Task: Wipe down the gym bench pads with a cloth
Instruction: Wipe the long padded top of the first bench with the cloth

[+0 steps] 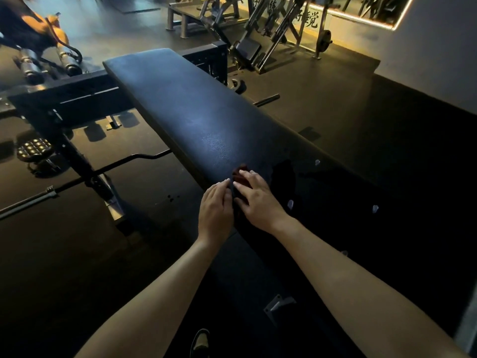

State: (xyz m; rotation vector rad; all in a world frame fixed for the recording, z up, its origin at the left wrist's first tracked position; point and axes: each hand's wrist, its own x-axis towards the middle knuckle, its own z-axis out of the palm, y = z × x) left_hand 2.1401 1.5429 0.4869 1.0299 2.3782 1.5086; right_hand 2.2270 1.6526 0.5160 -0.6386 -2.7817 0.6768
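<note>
Pressing a dark red cloth [241,180] flat against the near end of the black bench pad [196,112], just below the centre of the frame. Laying the left hand [215,205] down with fingers straight, tips touching the cloth's left edge. Spreading the right hand [258,198] flat over the cloth, fingers extended, not curled round it. Holding both hands close together, nearly touching. Standing on the dark floor [322,104], one shoe [200,342] showing at bottom centre.

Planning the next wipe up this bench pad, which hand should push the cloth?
Right, probably. The right hand lies flat on the cloth with its fingers spread. The left hand only touches the cloth's edge, near the left side of the bench pad.
</note>
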